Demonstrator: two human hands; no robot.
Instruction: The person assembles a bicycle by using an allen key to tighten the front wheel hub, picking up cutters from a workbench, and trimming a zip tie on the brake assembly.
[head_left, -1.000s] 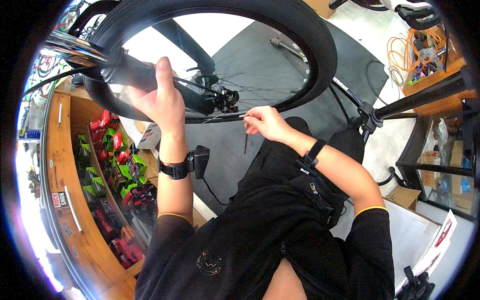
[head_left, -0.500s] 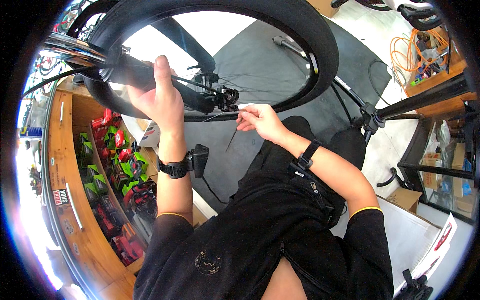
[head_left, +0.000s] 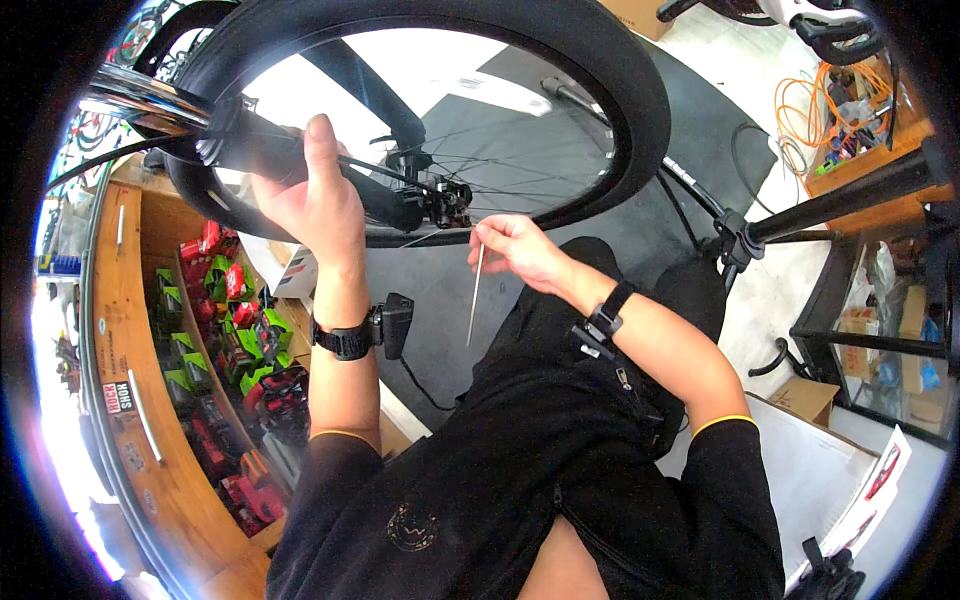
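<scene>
One thin rod (head_left: 474, 305) points down from the right hand (head_left: 515, 250), which pinches it near the caliper (head_left: 450, 203); the left hand (head_left: 325, 205) wraps round the fork (head_left: 388, 207), its fingers mostly hidden; a light pinch and a steady fork should help accuracy, keeping the rod clear of the wheel (head_left: 640, 110).

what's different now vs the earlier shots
Since the first picture, the right hand has moved slightly left, toward the brake; the thin rod it holds now reaches farther down and looks brighter. Nothing visibly let go. The left hand stays at the fork.
</scene>
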